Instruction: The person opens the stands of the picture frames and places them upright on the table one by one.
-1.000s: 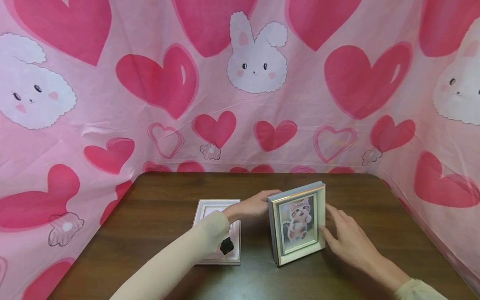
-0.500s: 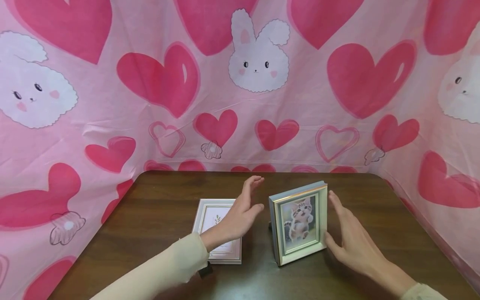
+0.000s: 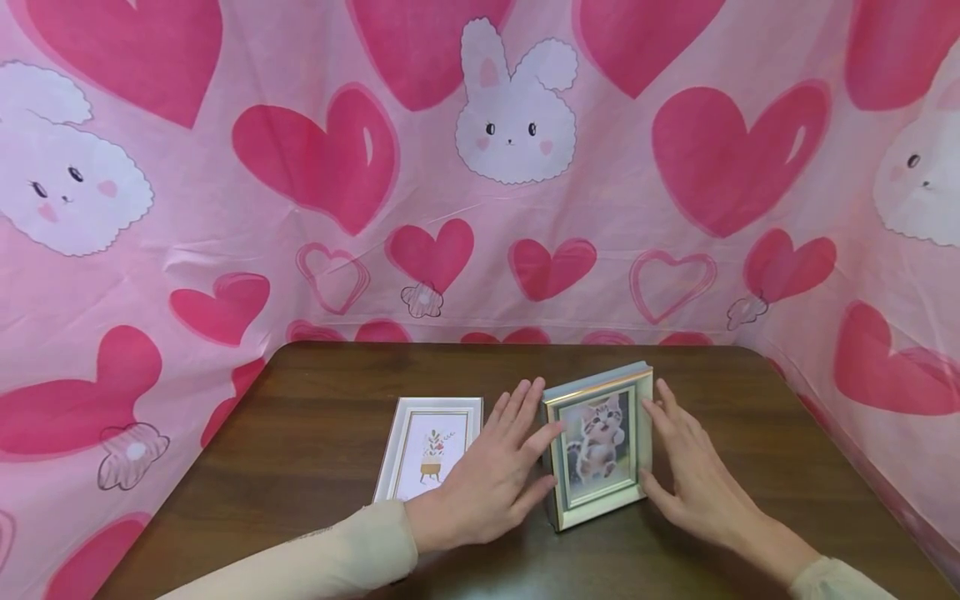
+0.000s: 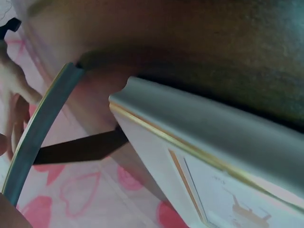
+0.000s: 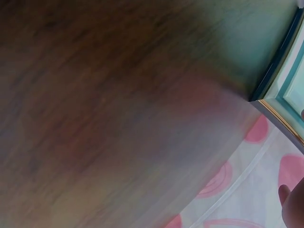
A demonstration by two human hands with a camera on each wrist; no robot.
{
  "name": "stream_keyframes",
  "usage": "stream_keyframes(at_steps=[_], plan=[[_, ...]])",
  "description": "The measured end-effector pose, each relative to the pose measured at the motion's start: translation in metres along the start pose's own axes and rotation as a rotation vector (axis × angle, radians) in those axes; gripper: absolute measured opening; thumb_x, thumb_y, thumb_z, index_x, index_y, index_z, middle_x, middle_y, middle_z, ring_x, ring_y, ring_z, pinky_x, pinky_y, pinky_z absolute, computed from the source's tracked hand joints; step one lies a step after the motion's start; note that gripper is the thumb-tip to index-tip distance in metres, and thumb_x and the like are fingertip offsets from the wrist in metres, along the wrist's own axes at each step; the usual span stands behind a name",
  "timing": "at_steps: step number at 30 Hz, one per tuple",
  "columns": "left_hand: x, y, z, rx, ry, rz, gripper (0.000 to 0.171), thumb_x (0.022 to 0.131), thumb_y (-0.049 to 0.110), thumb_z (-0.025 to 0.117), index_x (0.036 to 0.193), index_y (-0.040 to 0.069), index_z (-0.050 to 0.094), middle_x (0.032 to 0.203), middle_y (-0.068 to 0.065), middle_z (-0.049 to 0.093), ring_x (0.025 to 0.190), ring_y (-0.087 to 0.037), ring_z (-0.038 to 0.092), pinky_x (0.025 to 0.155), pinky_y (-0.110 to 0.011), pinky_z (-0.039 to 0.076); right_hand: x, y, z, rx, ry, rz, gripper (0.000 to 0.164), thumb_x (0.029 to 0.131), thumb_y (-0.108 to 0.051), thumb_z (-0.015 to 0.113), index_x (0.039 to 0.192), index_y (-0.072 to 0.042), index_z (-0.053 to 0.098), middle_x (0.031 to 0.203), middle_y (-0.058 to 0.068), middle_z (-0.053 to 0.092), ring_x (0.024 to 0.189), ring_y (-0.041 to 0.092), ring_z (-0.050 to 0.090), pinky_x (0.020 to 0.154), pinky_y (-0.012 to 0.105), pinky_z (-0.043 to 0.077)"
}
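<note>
Your left hand (image 3: 495, 471) and right hand (image 3: 697, 483) flanked the kitten frame (image 3: 598, 446), fingers mostly straight, gripping nothing. Looked like angle adjustment; next probably needed light, even pressure.

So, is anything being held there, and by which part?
Nothing is plainly gripped: the left hand and right hand flank opposite side edges of the kitten frame, which stands on the table. Whether either presses its edge, I can't tell.
</note>
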State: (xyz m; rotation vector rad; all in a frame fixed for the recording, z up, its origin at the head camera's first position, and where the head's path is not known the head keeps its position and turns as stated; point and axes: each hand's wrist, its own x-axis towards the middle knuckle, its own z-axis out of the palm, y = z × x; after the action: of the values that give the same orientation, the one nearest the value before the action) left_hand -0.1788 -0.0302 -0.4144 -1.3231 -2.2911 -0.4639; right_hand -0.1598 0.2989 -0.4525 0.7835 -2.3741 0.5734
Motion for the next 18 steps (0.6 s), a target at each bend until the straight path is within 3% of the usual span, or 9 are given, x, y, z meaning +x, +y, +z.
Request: stream_keyframes(at_steps=[6, 18], plan=[[-0.0013, 0.0025, 0.0061, 0.049, -0.048, -0.027, 0.08, 0.101, 0.037, 0.069, 0.164, 0.017, 0.024, 0.174, -0.019, -0.01, 0.16, -0.035, -0.003, 0.127, -0.052, 0.007, 0.0004, -0.0008, 0.001, 0.007, -0.019, 0.007, 0.104, 0.075, -0.015, 0.078, 0.165, -0.003, 0.028, 0.172, 0.024, 0.017, 0.139, 0.049, 0.037, 0.12, 0.027, 0.006], [-0.0007, 0.0054, 0.0108, 0.081, -0.052, -0.055, 0.081, 0.101, 0.036, 0.07, 0.165, 0.019, 0.023, 0.174, -0.019, -0.012, 0.16, -0.035, -0.005, 0.127, -0.053, 0.004, -0.0005, -0.0003, -0.0001, -0.005, -0.068, 0.052, 0.102, 0.078, -0.02, 0.076, 0.166, -0.006, 0.026, 0.174, 0.018, 0.013, 0.141, 0.043, 0.036, 0.12, 0.032, 0.013]])
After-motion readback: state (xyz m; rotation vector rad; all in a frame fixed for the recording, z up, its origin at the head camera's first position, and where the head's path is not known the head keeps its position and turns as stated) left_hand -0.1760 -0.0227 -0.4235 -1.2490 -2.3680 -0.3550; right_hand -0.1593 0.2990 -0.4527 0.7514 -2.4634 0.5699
